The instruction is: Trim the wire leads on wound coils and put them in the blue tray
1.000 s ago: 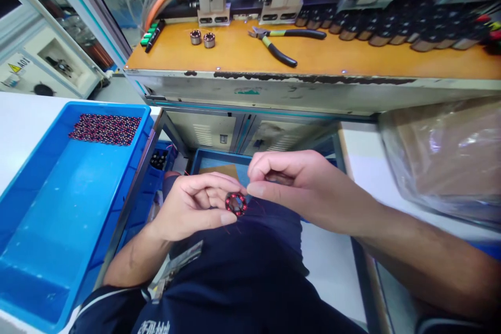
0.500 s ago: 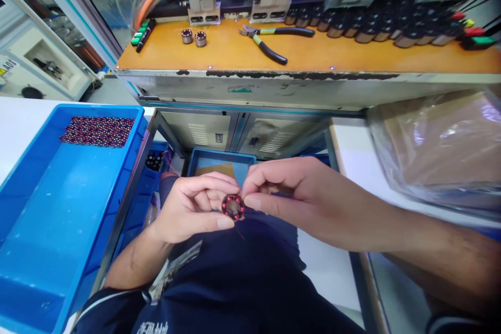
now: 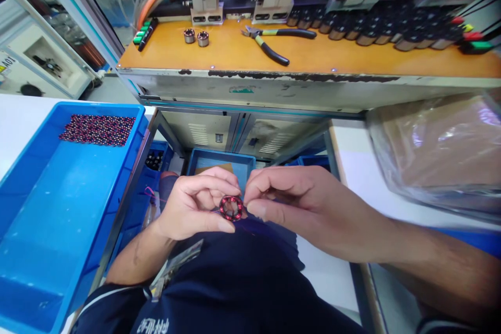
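Over my lap, my left hand point(image 3: 195, 206) pinches a small ring-shaped part with red windings point(image 3: 230, 207) between thumb and fingers. My right hand point(image 3: 291, 201) meets it from the right, its thumb and forefinger closed on the ring's right edge. Thin red wire ends trail from the ring to the left. Part of the ring's rim is hidden behind my fingertips.
A blue bin point(image 3: 58, 209) at left holds several similar red-wound rings point(image 3: 97, 129) in its far corner. Smaller blue trays point(image 3: 219, 163) sit under the bench. On the orange bench point(image 3: 352, 57) lie pliers point(image 3: 274, 44), two metal rings point(image 3: 195, 36) and a marker. A plastic-wrapped package point(image 3: 438, 151) lies at right.
The ring has turned slightly in my fingers and both hands shifted a little left and down. My right fingertips closed in on the ring's edge.
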